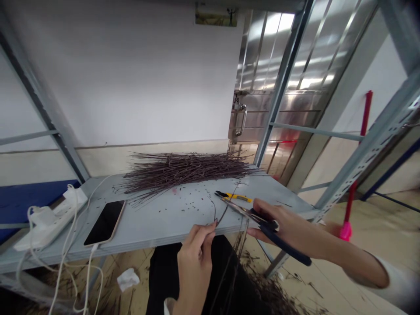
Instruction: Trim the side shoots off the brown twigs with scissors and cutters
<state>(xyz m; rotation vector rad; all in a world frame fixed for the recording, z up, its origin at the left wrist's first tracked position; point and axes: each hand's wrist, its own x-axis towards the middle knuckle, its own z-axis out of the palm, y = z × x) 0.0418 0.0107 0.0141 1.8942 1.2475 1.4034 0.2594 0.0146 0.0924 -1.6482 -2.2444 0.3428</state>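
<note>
My left hand pinches a thin dark twig between thumb and fingers, just below the front edge of the grey metal shelf. My right hand grips scissors with dark blue handles. Their steel blades point left toward the twig, and I cannot tell whether they touch it. A loose heap of similar dark twigs lies at the back of the shelf, with small cut bits scattered before it. A yellow utility knife lies just behind the blades.
A black phone and a white power strip with white cables sit on the shelf's left side. Twig trimmings and a crumpled tissue lie on the floor. Steel uprights frame the shelf, and a steel door stands behind.
</note>
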